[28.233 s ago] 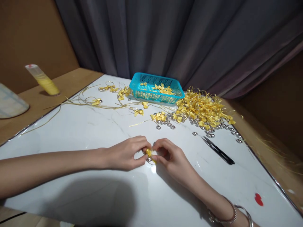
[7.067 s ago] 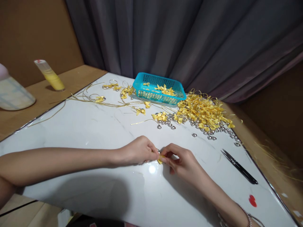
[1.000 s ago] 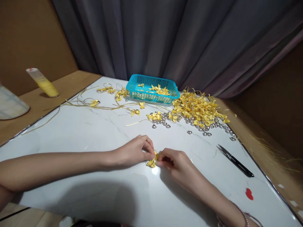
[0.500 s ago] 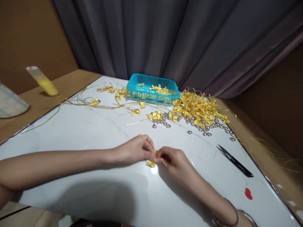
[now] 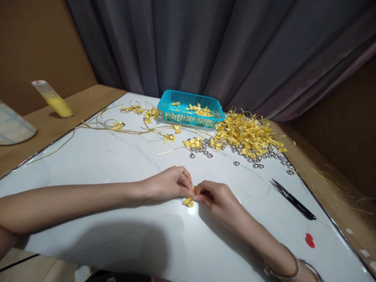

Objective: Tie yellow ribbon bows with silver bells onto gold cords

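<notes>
My left hand (image 5: 169, 184) and my right hand (image 5: 216, 197) meet at the middle of the white table (image 5: 117, 172). Both pinch a small yellow ribbon bow (image 5: 188, 201) between their fingertips, just above the tabletop. A tail of the bow hangs below the fingers. Whether a silver bead sits on it is hidden by the fingers. My right wrist wears silver bangles (image 5: 289, 270).
A teal basket (image 5: 190, 113) with several yellow bows stands at the back. To its right lies a heap of yellow bows (image 5: 249, 135) and silver beads (image 5: 255, 162). Black scissors (image 5: 293, 199) lie at the right. A yellow bottle (image 5: 53, 98) stands at the left, a red spot (image 5: 309, 240) near the right edge.
Over the last second both hands stay pinched on the bow and barely shift; the fingers work it slightly. The view has drifted a little.
</notes>
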Tool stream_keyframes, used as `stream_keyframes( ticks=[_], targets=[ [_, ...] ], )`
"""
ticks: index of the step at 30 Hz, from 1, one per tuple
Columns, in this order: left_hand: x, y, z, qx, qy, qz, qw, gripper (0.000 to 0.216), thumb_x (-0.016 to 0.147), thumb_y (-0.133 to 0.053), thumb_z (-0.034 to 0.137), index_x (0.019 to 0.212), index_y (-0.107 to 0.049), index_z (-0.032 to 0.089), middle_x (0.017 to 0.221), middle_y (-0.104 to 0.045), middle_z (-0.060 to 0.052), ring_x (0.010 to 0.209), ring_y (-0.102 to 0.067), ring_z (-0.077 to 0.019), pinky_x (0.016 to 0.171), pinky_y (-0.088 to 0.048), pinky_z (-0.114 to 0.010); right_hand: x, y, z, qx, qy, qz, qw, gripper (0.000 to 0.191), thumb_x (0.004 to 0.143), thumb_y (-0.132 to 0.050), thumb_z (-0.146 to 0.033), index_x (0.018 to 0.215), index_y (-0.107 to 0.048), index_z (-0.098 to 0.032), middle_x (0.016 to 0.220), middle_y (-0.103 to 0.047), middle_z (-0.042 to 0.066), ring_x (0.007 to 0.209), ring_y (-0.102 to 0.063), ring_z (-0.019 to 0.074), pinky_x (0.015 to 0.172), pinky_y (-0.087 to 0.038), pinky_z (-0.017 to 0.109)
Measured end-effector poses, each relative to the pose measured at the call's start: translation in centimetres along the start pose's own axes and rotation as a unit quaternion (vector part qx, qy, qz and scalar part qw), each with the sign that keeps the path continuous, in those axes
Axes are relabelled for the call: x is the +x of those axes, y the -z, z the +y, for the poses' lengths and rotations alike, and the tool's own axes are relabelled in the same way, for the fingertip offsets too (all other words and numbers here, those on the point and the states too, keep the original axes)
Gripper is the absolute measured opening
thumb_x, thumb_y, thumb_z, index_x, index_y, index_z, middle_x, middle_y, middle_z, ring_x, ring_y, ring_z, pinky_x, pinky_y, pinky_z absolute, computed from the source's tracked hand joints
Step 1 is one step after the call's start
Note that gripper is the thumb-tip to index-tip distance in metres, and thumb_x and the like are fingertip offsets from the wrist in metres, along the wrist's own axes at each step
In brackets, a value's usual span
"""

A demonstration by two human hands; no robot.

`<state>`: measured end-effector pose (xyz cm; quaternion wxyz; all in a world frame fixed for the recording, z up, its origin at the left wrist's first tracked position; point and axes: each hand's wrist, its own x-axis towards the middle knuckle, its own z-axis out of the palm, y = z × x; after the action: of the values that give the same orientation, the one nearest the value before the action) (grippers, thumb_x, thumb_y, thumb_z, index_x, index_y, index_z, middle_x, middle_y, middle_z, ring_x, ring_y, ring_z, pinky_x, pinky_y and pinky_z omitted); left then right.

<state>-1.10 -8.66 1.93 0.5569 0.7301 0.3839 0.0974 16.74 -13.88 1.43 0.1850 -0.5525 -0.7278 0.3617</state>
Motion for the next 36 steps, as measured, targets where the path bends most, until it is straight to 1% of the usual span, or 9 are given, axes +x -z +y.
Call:
stream_keyframes(
  ticks=[4, 10, 15, 17, 22, 25, 29, 33, 36],
  targets=[
    [0.0, -0.3, 0.0, 0.003, -0.009, 0.017, 1.000, 0.015, 0.072, -0.060, 0.027, 0.065, -0.065, 0.016, 0.092, -0.059, -0.004, 0.093, -0.054, -0.0198, 0.078, -0.042, -0.026, 0.1, -0.1, 0.1, -0.007, 0.000, 0.011, 1.000, 0.013, 0.077, -0.050, -0.011, 0.068, -0.058, -0.016, 0.057, -0.055, -0.002, 0.050, -0.044, 0.0101, 0.049, -0.030, 0.021],
    [0.0, -0.7, -0.3, 0.027, -0.033, 0.039, 0.998, 0.014, 0.076, -0.056, 0.021, 0.064, -0.063, 0.017, 0.094, -0.058, -0.004, 0.097, -0.050, -0.0187, 0.085, -0.039, -0.027, 0.2, -0.1, 0.0, -0.004, 0.004, 0.012, 1.000, 0.013, 0.078, -0.052, -0.012, 0.066, -0.057, -0.017, 0.056, -0.055, -0.002, 0.051, -0.046, 0.0103, 0.050, -0.031, 0.021],
    [0.0, -1.0, -0.4, 0.047, -0.033, 0.056, 0.997, 0.016, 0.077, -0.053, 0.020, 0.063, -0.060, 0.017, 0.095, -0.057, -0.004, 0.101, -0.047, -0.0197, 0.087, -0.038, -0.029, 0.3, -0.1, 0.2, -0.002, 0.001, 0.014, 1.000, 0.012, 0.077, -0.056, -0.014, 0.066, -0.057, -0.016, 0.055, -0.053, -0.003, 0.050, -0.044, 0.0095, 0.050, -0.030, 0.021],
    [-0.1, -0.9, -0.3, 0.049, -0.033, 0.049, 0.997, 0.015, 0.078, -0.052, 0.020, 0.064, -0.060, 0.017, 0.096, -0.056, -0.004, 0.102, -0.047, -0.0198, 0.088, -0.037, -0.029, 0.3, 0.0, 0.3, 0.002, 0.000, 0.012, 1.000, 0.012, 0.077, -0.056, -0.014, 0.066, -0.058, -0.016, 0.055, -0.053, -0.003, 0.049, -0.043, 0.0093, 0.050, -0.030, 0.021],
    [-0.1, -0.3, -0.2, 0.022, -0.018, 0.003, 1.000, 0.010, 0.076, -0.054, 0.017, 0.070, -0.061, 0.016, 0.092, -0.059, -0.004, 0.097, -0.051, -0.0189, 0.086, -0.038, -0.030, 0.4, 0.0, 0.4, 0.020, 0.003, 0.004, 1.000, 0.011, 0.077, -0.056, -0.015, 0.067, -0.058, -0.016, 0.056, -0.054, -0.003, 0.051, -0.043, 0.0095, 0.050, -0.030, 0.021],
    [0.0, -0.3, -0.4, 0.020, -0.023, 0.003, 1.000, 0.009, 0.076, -0.054, 0.016, 0.069, -0.060, 0.016, 0.092, -0.058, -0.003, 0.097, -0.051, -0.0182, 0.085, -0.038, -0.029, 0.6, -0.1, 0.5, 0.030, 0.006, 0.000, 1.000, 0.010, 0.077, -0.056, -0.014, 0.067, -0.059, -0.016, 0.058, -0.055, -0.002, 0.052, -0.043, 0.0093, 0.051, -0.030, 0.021],
    [0.2, -0.6, -0.9, 0.047, -0.055, 0.021, 0.997, 0.012, 0.076, -0.055, 0.016, 0.066, -0.060, 0.017, 0.093, -0.056, -0.003, 0.100, -0.047, -0.0182, 0.087, -0.037, -0.028, 0.8, 0.0, 0.6, 0.035, -0.002, -0.012, 0.999, 0.009, 0.077, -0.057, -0.016, 0.068, -0.060, -0.015, 0.058, -0.055, -0.002, 0.052, -0.040, 0.0091, 0.052, -0.030, 0.021],
    [0.3, -0.8, -0.9, 0.057, -0.051, 0.038, 0.996, 0.013, 0.078, -0.054, 0.018, 0.065, -0.058, 0.017, 0.095, -0.055, -0.003, 0.101, -0.046, -0.0182, 0.086, -0.037, -0.027, 0.9, 0.5, 0.5, 0.077, -0.014, -0.028, 0.997, 0.009, 0.076, -0.060, -0.018, 0.068, -0.060, -0.014, 0.058, -0.054, -0.002, 0.052, -0.041, 0.0087, 0.051, -0.031, 0.022],
    [0.2, -0.8, -0.7, 0.055, -0.046, 0.042, 0.997, 0.015, 0.079, -0.054, 0.020, 0.065, -0.057, 0.017, 0.095, -0.055, -0.004, 0.101, -0.047, -0.0186, 0.085, -0.038, -0.028, 0.9, 1.1, 0.5, 0.132, -0.043, -0.060, 0.988, 0.010, 0.078, -0.058, -0.020, 0.071, -0.061, -0.014, 0.049, -0.046, -0.005, 0.042, -0.037, 0.0064, 0.045, -0.029, 0.021]
  ],
)
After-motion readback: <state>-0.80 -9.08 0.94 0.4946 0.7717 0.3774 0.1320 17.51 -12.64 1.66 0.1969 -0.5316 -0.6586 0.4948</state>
